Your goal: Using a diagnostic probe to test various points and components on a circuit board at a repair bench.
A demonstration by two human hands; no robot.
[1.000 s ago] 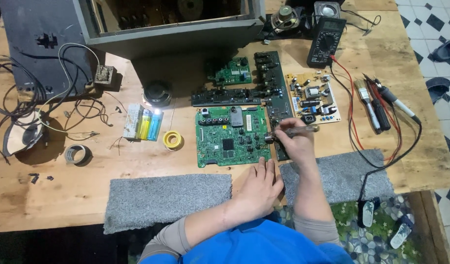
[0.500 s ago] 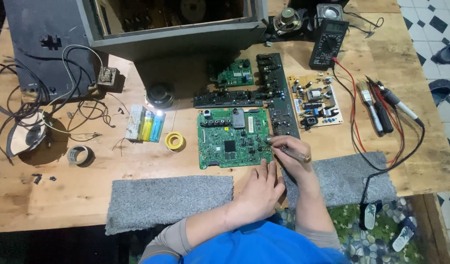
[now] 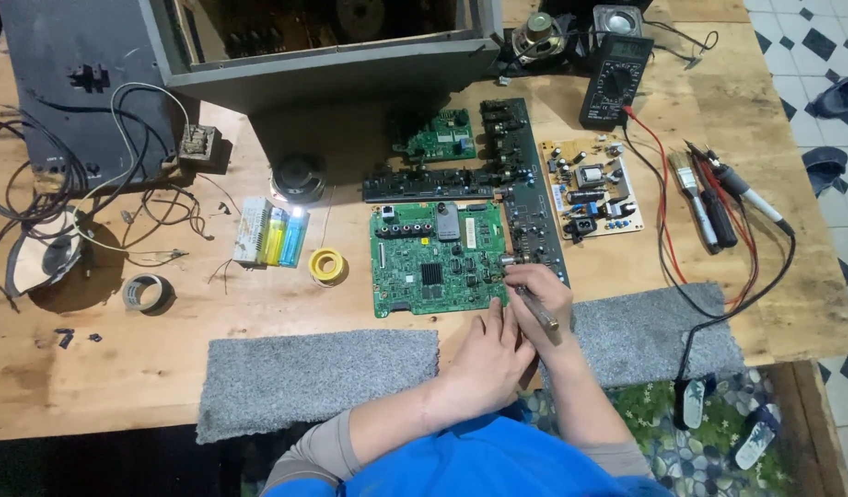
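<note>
A green circuit board (image 3: pixel 433 260) lies flat on the wooden table (image 3: pixel 148 359) in front of me. My right hand (image 3: pixel 539 294) grips a thin screwdriver (image 3: pixel 534 311) like a pen, its tip at the board's right edge. My left hand (image 3: pixel 488 354) rests on the table just below the board's lower right corner, fingers together, touching the right hand and holding nothing that I can see.
Black panel strips (image 3: pixel 525 193), a small green board (image 3: pixel 438 138) and a tan power board (image 3: pixel 590 189) lie behind. A multimeter (image 3: pixel 615 83) with leads, a brush (image 3: pixel 693 198), solder roll (image 3: pixel 327 267), lighters (image 3: pixel 281 235), tape (image 3: pixel 148 294), wires, grey mats (image 3: pixel 318 377) and an open cabinet (image 3: pixel 323 55) surround.
My right hand with the screwdriver has come down from the black strip to the green board's lower right edge. My left hand has stayed close beneath it.
</note>
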